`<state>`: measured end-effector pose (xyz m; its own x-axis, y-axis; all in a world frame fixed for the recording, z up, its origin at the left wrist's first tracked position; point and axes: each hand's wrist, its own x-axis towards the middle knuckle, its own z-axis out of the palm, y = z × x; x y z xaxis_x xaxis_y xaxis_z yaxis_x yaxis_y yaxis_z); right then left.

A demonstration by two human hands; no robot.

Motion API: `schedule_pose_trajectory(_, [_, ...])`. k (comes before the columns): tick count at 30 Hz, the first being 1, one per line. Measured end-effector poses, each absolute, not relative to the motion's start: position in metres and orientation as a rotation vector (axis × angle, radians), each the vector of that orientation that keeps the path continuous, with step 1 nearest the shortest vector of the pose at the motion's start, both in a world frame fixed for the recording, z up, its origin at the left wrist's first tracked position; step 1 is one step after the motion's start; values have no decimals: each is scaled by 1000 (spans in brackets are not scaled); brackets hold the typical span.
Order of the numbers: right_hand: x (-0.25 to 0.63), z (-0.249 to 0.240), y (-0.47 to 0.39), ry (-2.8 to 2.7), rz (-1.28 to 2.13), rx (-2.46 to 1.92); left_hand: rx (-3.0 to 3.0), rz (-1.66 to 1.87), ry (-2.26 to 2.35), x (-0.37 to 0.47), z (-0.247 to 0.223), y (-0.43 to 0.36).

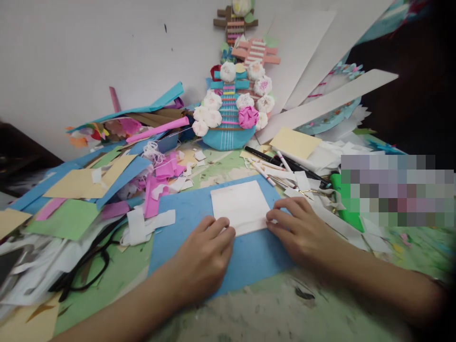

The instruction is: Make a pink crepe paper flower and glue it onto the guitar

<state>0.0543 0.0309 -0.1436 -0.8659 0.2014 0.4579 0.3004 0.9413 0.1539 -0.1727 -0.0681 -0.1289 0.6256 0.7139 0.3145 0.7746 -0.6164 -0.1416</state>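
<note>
A white rectangular piece of paper (240, 204), which looks like a folded stack, lies on a blue sheet (249, 266) in front of me. A narrow band shows along its near edge, like a fold. My left hand (210, 249) is closed at the near left corner, its fingers curled and fingertips on the paper. At the near right corner, my right hand (301, 228) pinches the edge between thumb and fingers. The undersides of both grips are hidden.
Paper scraps and pink crepe paper (155, 194) crowd the left, beside black-framed glasses (103, 266). Pens (261, 171) and a green object (344, 204) lie to the right. Behind stand paper-flower instrument models (228, 118) and a white board strip (331, 102).
</note>
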Motion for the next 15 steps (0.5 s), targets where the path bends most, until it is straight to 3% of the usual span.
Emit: schedule_pose_trajectory(15, [46, -153, -3, -2872, -298, -308, -2455, -214, -1218, -155, -140, -71])
